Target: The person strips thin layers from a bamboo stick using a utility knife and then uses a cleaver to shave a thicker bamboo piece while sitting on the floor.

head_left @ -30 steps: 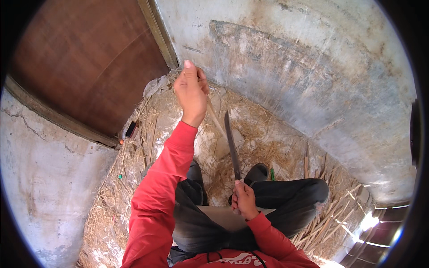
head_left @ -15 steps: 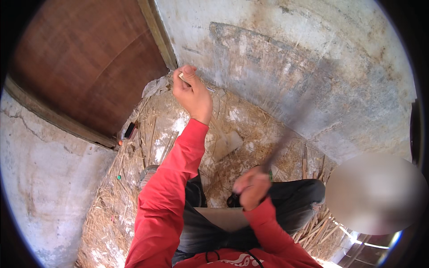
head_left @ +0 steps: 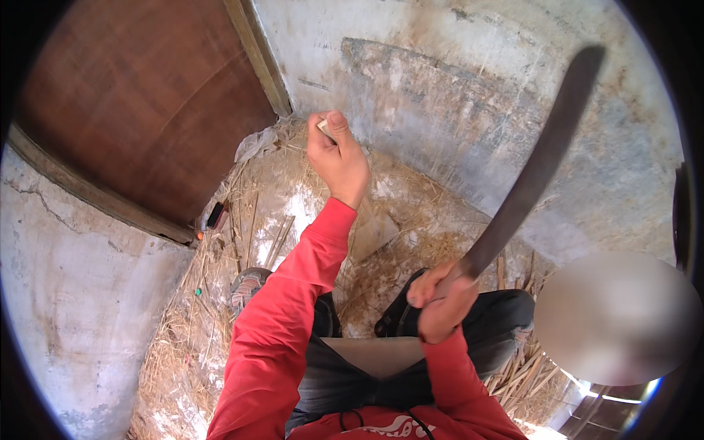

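My right hand [head_left: 447, 301] is wrapped round the grip of a machete [head_left: 534, 174], in front of my right knee. Its long dark blade slants up and away to the right, slightly curved, with the tip high before the wall. My left hand [head_left: 339, 158] is raised ahead of me, fingers curled and thumb on top. Between thumb and fingers shows the end of a small pale wooden piece [head_left: 325, 129]; the rest of it is hidden in the hand. The machete and the wooden piece are well apart.
Straw litters the floor [head_left: 411, 205], with a pale block [head_left: 372, 236] beyond my feet. Thin wooden strips [head_left: 519, 378] lie beside my right knee. A stained wall [head_left: 440, 103] stands ahead, a brown door [head_left: 139, 95] at the far left. A small black object [head_left: 216, 215] lies near the door.
The machete, blurred before, shows clearly now; my right hand has moved up and to the right with it. My left hand has shifted slightly right, still gripping the pale piece.
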Demonstrator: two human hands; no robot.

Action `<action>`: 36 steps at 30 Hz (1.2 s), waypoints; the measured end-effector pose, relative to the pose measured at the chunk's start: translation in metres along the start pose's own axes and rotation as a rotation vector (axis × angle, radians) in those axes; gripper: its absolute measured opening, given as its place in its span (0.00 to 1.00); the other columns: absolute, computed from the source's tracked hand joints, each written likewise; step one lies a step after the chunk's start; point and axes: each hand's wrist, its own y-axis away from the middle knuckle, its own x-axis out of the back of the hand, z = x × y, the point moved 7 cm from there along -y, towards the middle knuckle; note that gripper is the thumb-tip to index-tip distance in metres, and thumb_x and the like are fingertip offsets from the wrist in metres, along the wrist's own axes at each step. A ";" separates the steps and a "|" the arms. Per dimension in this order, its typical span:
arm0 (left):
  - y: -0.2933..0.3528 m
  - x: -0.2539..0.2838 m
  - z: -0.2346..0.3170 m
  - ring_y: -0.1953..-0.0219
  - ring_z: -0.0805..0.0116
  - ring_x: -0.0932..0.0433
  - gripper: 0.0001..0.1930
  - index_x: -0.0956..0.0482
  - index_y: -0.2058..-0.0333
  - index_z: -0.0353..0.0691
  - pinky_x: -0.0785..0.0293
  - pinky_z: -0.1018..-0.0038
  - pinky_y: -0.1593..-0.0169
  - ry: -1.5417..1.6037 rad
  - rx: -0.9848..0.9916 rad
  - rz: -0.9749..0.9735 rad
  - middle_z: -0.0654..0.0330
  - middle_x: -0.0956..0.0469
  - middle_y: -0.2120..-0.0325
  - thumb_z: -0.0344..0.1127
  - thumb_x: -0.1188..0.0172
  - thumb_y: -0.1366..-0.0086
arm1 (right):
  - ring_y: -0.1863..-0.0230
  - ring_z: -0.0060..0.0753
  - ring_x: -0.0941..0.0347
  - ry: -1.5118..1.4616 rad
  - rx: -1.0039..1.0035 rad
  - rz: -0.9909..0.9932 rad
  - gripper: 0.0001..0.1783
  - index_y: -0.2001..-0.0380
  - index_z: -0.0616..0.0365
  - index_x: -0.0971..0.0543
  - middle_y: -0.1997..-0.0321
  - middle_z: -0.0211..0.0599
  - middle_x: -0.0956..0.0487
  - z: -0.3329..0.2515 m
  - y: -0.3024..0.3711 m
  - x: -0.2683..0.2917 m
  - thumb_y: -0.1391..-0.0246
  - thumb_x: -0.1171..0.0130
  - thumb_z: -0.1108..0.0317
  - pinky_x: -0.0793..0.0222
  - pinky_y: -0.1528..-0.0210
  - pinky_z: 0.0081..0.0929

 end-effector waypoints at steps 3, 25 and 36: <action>-0.001 -0.003 0.011 0.78 0.84 0.39 0.21 0.29 0.67 0.37 0.43 0.80 0.74 -0.012 -0.126 0.083 0.70 0.34 0.81 0.52 0.48 0.25 | 0.85 0.24 0.35 0.590 -0.261 -0.043 0.25 0.74 0.58 0.31 0.85 0.31 0.34 0.089 0.058 0.045 0.32 0.48 0.48 0.35 0.82 0.31; -0.002 0.019 0.025 0.77 0.86 0.44 0.20 0.30 0.68 0.39 0.47 0.82 0.75 -0.013 -0.042 -0.035 0.73 0.38 0.79 0.50 0.47 0.24 | 0.91 0.20 0.40 0.231 -0.730 -0.013 0.21 0.71 0.55 0.31 0.85 0.26 0.34 0.065 0.017 0.009 0.33 0.44 0.49 0.37 0.86 0.24; 0.001 0.009 0.007 0.78 0.87 0.41 0.20 0.30 0.67 0.38 0.46 0.83 0.75 0.051 0.037 -0.067 0.73 0.36 0.80 0.51 0.48 0.25 | 0.86 0.25 0.31 0.794 -0.238 -0.134 0.23 0.63 0.63 0.27 0.82 0.33 0.28 0.153 0.074 0.056 0.32 0.47 0.49 0.34 0.82 0.30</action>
